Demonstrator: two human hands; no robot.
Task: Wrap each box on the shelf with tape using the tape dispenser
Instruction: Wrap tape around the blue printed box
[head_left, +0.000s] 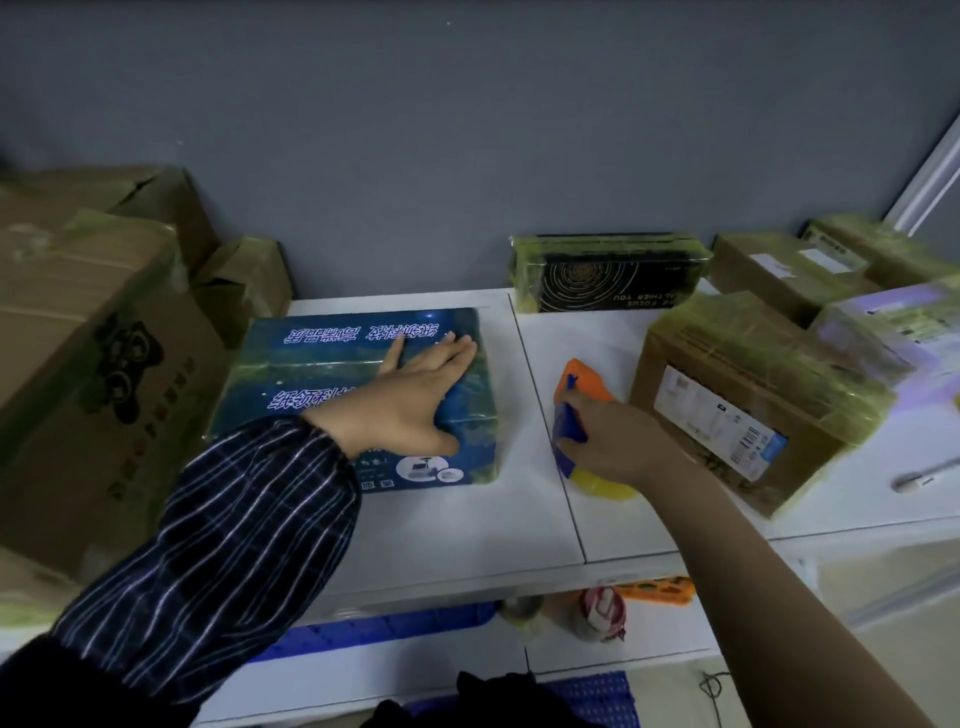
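A blue printed box (311, 374) wrapped in yellowish tape lies on the white shelf (519, 509). My left hand (410, 395) rests flat on its top with straight fingers and the thumb down its right side. To the right, my right hand (608, 436) grips the tape dispenser (571, 405), which is orange and blue with a yellow tape roll (602, 486), and it sits on the shelf. A taped brown box (748, 395) with a white label stands just right of the dispenser.
Large cardboard boxes (88, 364) crowd the left end. A taped black box (608, 275) stands against the grey wall, and more taped boxes (789, 270) fill the back right. A small white object (914, 478) lies at the right. Bottles and blue crates sit on the lower shelf.
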